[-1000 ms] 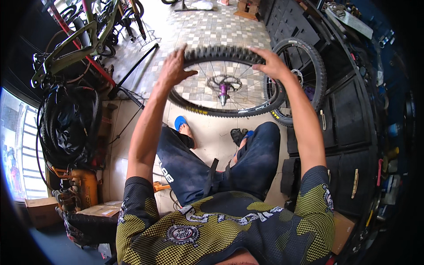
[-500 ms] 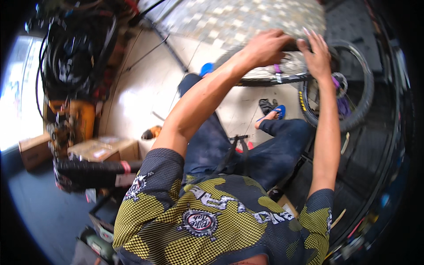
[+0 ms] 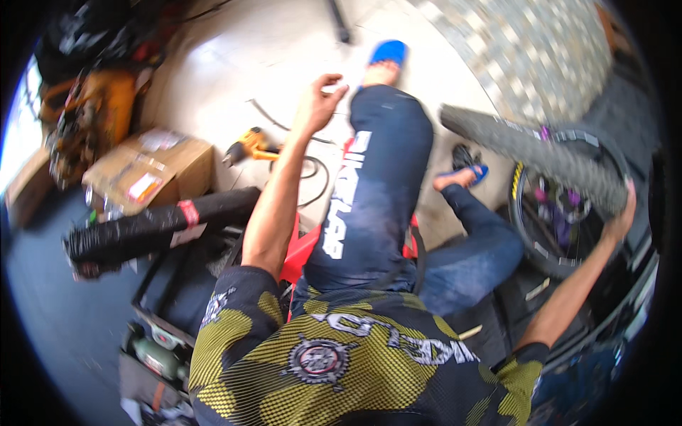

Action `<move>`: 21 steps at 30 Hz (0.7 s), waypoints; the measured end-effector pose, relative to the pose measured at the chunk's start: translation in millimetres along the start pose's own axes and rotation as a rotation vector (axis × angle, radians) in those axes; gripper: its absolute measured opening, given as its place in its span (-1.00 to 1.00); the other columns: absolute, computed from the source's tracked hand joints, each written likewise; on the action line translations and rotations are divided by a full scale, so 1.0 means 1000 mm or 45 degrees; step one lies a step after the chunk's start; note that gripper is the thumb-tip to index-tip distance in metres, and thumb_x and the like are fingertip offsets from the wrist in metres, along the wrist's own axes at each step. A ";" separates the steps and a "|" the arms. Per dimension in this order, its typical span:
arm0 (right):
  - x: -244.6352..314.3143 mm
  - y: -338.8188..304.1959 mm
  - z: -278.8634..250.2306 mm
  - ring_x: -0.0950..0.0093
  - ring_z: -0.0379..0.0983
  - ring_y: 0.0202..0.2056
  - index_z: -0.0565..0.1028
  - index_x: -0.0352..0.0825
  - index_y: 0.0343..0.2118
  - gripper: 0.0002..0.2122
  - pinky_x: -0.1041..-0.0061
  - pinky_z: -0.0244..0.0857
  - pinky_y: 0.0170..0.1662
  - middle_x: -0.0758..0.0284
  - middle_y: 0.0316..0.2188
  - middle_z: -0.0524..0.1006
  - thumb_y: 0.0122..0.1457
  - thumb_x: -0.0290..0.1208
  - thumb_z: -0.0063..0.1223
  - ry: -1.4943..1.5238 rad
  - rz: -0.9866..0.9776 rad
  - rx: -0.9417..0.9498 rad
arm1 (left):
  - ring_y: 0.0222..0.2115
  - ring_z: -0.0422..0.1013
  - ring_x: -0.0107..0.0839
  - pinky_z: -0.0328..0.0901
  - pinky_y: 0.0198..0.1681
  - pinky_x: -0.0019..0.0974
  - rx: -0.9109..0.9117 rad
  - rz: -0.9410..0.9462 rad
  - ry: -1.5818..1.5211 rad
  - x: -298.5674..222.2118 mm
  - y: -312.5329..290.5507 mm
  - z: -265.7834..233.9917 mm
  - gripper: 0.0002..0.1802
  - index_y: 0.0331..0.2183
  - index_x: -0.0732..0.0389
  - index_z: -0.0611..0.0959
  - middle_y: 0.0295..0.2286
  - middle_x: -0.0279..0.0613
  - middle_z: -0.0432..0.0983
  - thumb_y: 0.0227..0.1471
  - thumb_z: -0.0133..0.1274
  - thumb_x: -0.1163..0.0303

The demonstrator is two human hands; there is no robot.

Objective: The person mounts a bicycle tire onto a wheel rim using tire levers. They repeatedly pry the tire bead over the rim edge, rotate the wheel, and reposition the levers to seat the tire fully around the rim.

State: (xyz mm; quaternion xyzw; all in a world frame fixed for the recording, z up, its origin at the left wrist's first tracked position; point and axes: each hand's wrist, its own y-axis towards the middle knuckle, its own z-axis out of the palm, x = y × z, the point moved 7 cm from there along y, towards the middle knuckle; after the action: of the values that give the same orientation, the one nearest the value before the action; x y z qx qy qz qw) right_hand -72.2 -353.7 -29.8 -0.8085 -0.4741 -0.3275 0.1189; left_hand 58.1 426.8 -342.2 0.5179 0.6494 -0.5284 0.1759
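Note:
My right hand (image 3: 621,219) holds the near end of a bicycle wheel (image 3: 529,151), gripping its knobby grey-black tyre. That wheel is seen nearly edge-on, tread toward me, slanting from the floor's middle to the right. Behind it lies a second bicycle wheel (image 3: 524,231) with yellow marks on its tyre, a disc rotor and purple parts near the hub, partly covered by the first. My left hand (image 3: 321,106) hangs in the air left of my knee, fingers loosely curled and apart, with nothing in it. Below it, a yellow-and-black pistol-shaped tool (image 3: 250,146) lies on the tiles.
A dark hose (image 3: 323,186) curls beside the tool. Cardboard boxes (image 3: 153,170) and a long black wrapped bundle (image 3: 167,224) with a pink band stand left. Red seat parts (image 3: 302,252) show under me. A patterned round mat (image 3: 529,57) lies ahead; a green machine (image 3: 158,355) sits lower left.
My left hand has come off the tyre and swung left. My right hand has moved right and nearer, keeping hold of the wheel, which has turned edge-on. The view has shifted left.

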 end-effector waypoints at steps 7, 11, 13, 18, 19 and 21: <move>0.127 0.019 0.069 0.32 0.57 0.02 0.65 -0.33 -0.05 -0.72 0.37 0.36 0.13 0.23 -0.01 0.66 0.40 -0.33 -0.07 -0.509 -0.754 -0.206 | 0.19 0.43 -0.02 0.36 0.21 0.04 0.429 1.070 0.202 -0.323 -0.024 0.078 -0.02 0.28 0.17 0.45 0.18 0.10 0.46 -0.04 0.45 -0.08; 0.159 0.034 0.106 0.32 0.34 0.25 0.58 -0.33 0.00 -0.62 0.36 0.07 0.35 0.17 0.21 0.44 0.30 -0.12 0.23 0.178 -0.480 -0.204 | 0.13 0.48 -0.04 0.37 0.18 0.00 0.402 1.343 0.443 -0.384 -0.048 0.170 0.01 0.30 0.19 0.35 0.10 0.16 0.52 -0.04 0.46 0.03; 0.147 -0.009 0.079 0.20 0.50 0.09 0.63 -0.32 -0.11 -0.67 0.25 0.26 0.20 0.13 0.06 0.57 0.29 -0.13 0.18 0.322 -0.647 -1.013 | 0.01 0.54 -0.08 0.39 0.12 -0.05 0.419 0.941 0.435 -0.368 -0.023 0.193 -0.02 0.27 0.23 0.31 -0.01 0.20 0.58 -0.05 0.46 0.12; -0.071 -0.226 0.238 0.43 0.38 0.01 0.47 -0.39 0.10 -0.57 0.42 0.28 0.08 0.28 -0.08 0.49 0.40 -0.11 0.03 0.965 1.065 -1.362 | -0.20 0.54 -0.10 0.42 -0.05 -0.07 0.142 0.883 0.532 -0.389 -0.024 0.172 -0.20 0.15 0.29 0.38 -0.18 0.11 0.59 -0.06 0.38 0.29; -0.106 -0.288 0.304 0.38 0.38 0.12 0.44 -0.38 0.19 -0.54 0.39 0.28 0.18 0.26 0.00 0.50 0.39 -0.14 0.04 1.145 1.421 -1.299 | -0.21 0.51 -0.14 0.41 -0.04 -0.09 0.090 0.902 0.580 -0.398 -0.025 0.174 -0.23 0.13 0.30 0.40 -0.20 0.07 0.58 -0.05 0.38 0.30; -0.155 -0.432 0.429 0.28 0.46 0.10 0.47 -0.38 0.15 -0.47 0.25 0.41 0.08 0.16 0.14 0.50 0.30 -0.04 0.08 0.917 1.945 -1.396 | -0.15 0.49 -0.26 0.37 0.00 -0.19 0.065 0.829 0.562 -0.417 -0.035 0.192 -0.32 0.12 0.29 0.49 -0.13 -0.02 0.58 0.01 0.37 0.29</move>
State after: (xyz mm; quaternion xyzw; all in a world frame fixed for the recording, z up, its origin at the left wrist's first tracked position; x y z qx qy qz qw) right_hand -310.2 -18.9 -505.7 -0.6920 0.4515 -0.5615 0.0448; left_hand 134.4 60.3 -74.1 0.8021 0.4602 -0.3367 0.1774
